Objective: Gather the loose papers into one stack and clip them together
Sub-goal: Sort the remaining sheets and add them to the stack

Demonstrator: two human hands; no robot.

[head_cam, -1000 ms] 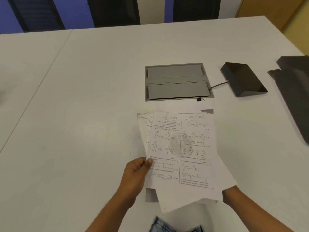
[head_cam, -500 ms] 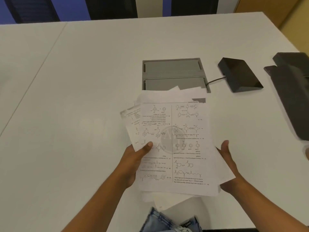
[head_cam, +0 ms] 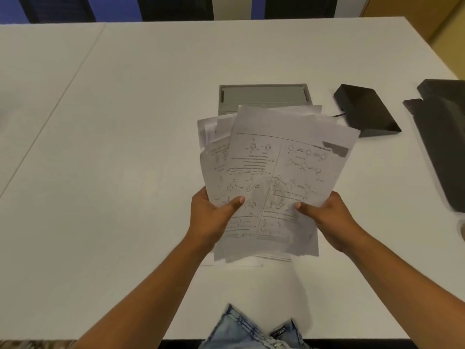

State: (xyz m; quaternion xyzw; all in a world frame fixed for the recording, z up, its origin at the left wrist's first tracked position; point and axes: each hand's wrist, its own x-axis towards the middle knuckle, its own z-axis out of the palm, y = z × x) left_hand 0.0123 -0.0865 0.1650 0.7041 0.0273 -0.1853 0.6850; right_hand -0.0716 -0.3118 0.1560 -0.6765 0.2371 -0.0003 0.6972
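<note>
Several white printed papers (head_cam: 276,162) with chemistry diagrams form an uneven, fanned bundle raised off the white table (head_cam: 113,172) and tilted toward me. My left hand (head_cam: 214,217) grips the bundle's lower left edge, thumb on the top sheet. My right hand (head_cam: 327,217) grips the lower right edge, thumb on top as well. The sheets are misaligned, with corners sticking out at the upper left. One more sheet edge (head_cam: 271,258) shows below the bundle near the table. No clip is visible.
A grey recessed cable box (head_cam: 264,95) sits in the table just behind the papers. A black wedge-shaped device (head_cam: 364,109) with a cable lies to its right. A dark flat object (head_cam: 445,137) lies at the right edge. The table's near edge is by my lap.
The papers have been lifted from the table and tilted up. My right hand came out from under the bundle to grip its right edge; my left hand rose with it.
</note>
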